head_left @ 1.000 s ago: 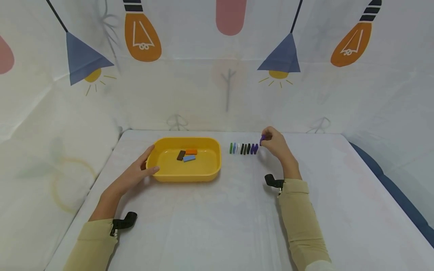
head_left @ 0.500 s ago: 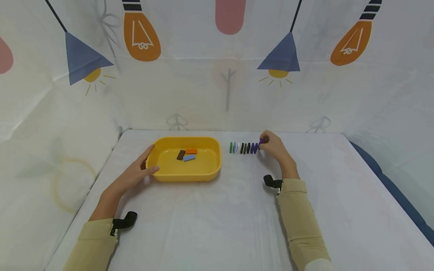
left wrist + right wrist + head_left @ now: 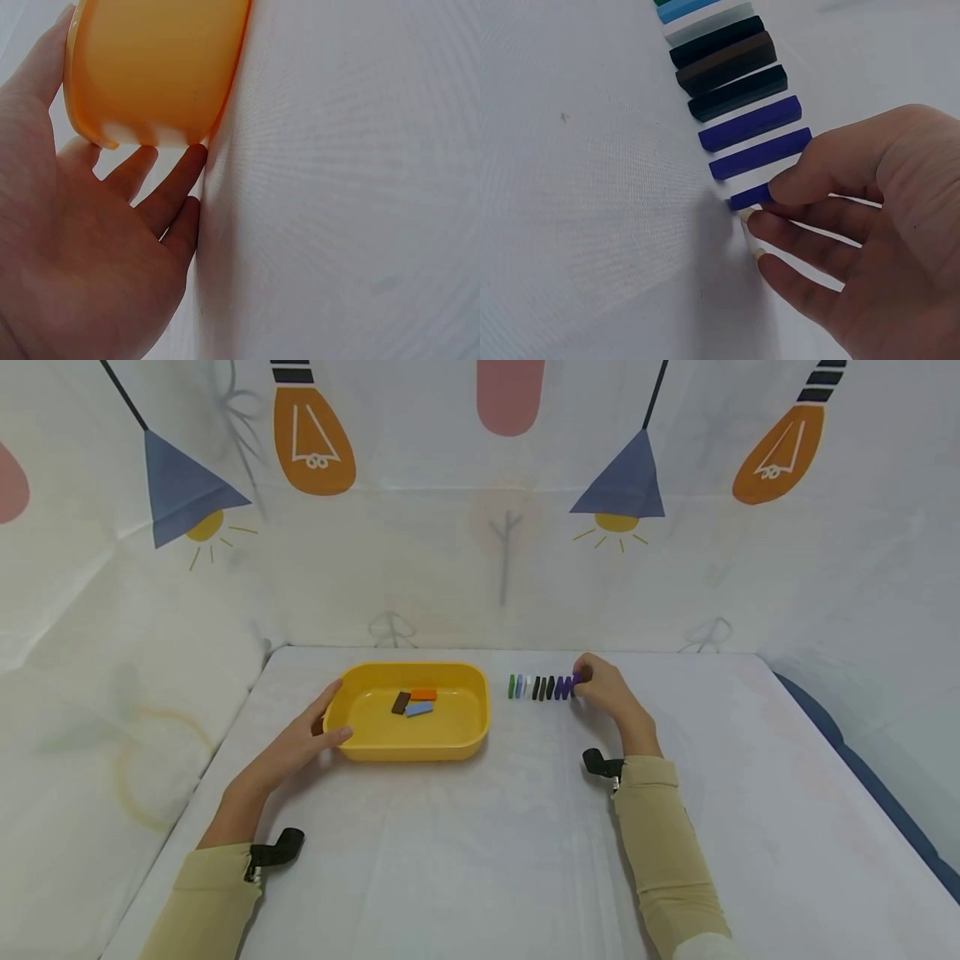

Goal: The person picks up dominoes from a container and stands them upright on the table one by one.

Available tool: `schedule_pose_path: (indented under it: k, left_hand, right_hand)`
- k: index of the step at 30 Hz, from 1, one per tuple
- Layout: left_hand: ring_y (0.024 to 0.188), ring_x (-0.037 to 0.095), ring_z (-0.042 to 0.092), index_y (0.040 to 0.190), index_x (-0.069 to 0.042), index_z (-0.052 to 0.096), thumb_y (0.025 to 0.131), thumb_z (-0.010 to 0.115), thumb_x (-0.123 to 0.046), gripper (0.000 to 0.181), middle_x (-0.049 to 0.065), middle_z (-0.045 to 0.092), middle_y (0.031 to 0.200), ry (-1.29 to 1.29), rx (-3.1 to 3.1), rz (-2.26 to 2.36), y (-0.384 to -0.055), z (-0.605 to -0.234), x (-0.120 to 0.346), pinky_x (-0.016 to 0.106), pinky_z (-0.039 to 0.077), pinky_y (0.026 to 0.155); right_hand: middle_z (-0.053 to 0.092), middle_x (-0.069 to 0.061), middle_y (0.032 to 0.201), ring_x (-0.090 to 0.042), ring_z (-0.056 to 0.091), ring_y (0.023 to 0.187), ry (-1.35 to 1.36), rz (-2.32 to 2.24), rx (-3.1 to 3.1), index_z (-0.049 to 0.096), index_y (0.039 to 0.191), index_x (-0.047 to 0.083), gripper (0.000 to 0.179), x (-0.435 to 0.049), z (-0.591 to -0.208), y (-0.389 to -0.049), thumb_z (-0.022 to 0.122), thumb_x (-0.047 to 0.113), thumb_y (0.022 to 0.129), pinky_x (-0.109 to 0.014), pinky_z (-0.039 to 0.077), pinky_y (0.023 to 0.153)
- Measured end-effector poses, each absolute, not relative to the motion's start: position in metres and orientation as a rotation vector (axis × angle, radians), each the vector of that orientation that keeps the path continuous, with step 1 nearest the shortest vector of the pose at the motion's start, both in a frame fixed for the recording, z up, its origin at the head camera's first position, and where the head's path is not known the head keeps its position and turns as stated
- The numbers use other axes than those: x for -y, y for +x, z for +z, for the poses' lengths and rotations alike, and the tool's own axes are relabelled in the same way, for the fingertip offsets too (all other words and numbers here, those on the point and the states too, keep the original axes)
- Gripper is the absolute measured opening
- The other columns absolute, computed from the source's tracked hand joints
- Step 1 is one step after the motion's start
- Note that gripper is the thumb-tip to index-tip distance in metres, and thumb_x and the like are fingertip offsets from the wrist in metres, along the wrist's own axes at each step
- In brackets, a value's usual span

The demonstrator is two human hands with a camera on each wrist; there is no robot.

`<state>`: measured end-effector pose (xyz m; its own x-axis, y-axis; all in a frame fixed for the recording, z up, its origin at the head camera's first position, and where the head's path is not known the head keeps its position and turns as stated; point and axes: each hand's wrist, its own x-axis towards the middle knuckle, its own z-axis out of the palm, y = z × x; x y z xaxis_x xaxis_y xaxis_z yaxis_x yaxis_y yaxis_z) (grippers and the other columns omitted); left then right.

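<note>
My left hand [image 3: 288, 756] holds the left end of a yellow plastic tray [image 3: 408, 753]; in the left wrist view its fingers [image 3: 174, 191] touch the end wall and the thumb lies along the rim. My right hand [image 3: 609, 689] pinches a purple domino [image 3: 751, 197] between thumb and fingers at the right end of a row of upright dominoes. Beside it, apart by a small gap, stands another purple domino [image 3: 761, 154]. Farther along come one more purple, black [image 3: 739, 93], brown [image 3: 727, 64], white, blue and green ones. The fingers hide much of the pinched domino.
Inside the tray lie a brown domino [image 3: 401, 702], an orange domino [image 3: 423, 695] and a light blue domino [image 3: 418, 709]. The white-covered table [image 3: 450, 852] meets a printed cloth backdrop [image 3: 420, 560] behind the row.
My right hand has come down and slightly left, bringing the purple domino to the right end of the row. The left hand and tray have stayed in place.
</note>
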<state>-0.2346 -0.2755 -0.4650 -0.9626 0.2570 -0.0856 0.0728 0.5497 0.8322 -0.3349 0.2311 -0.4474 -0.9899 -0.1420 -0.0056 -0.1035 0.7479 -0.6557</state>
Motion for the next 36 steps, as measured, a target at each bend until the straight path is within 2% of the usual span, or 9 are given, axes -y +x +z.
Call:
schedule_pose_path:
  k: [8, 21, 36]
  left_hand:
    - [0.155, 0.035, 0.008, 0.157, -0.046, -0.001, 0.096, 0.061, -0.041, 0.087, -0.001, 0.000, 0.169, 0.279, -2.583, 1.379, -0.2353, -0.4641, 0.2761, 0.069, 0.015, 0.118]
    - [0.156, 0.035, 0.004, 0.158, -0.043, -0.003, 0.097, 0.060, -0.040, 0.087, -0.002, -0.003, 0.169, 0.275, -2.576, 1.375, -0.2351, -0.4648, 0.2742, 0.069, 0.013, 0.118]
    - [0.155, 0.036, 0.007, 0.158, -0.042, -0.002, 0.097, 0.061, -0.041, 0.088, 0.000, 0.000, 0.170, 0.267, -2.585, 1.377, -0.2348, -0.4638, 0.2744, 0.069, 0.013, 0.118]
  right_hand:
    - [0.059, -0.020, 0.117, -0.033, 0.054, 0.105, -0.201, -1.054, -2.858, 0.054, 0.118, 0.002, 0.037, -0.2311, -0.4487, -0.3354, 0.057, 0.003, 0.081, -0.044, 0.049, 0.089]
    - [0.058, -0.024, 0.127, -0.037, 0.055, 0.115, -0.226, -1.028, -2.816, 0.051, 0.126, 0.000, 0.042, -0.2335, -0.4492, -0.3334, 0.059, 0.005, 0.085, -0.051, 0.048, 0.098]
    - [0.057, -0.018, 0.134, -0.035, 0.054, 0.123, -0.277, -1.050, -2.782, 0.050, 0.136, 0.002, 0.053, -0.2395, -0.4438, -0.3320, 0.060, 0.012, 0.085, -0.053, 0.047, 0.101]
